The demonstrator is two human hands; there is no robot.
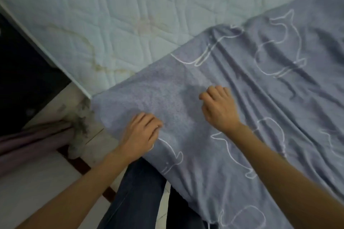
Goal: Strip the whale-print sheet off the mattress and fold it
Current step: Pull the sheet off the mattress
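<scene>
My left hand [141, 133] curls its fingers into the soft, blue-grey whale-print sheet [251, 98] at its near corner. My right hand [219, 108], at 2 o'clock from it, sits knuckled on the cloth; I cannot tell whether it pinches any fabric. The sheet runs in long creases toward 3 and 5 o'clock. The bare, diamond-quilted mattress [111, 15] lies open from 10 to 12, with pale floor [37, 182] at 8.
</scene>
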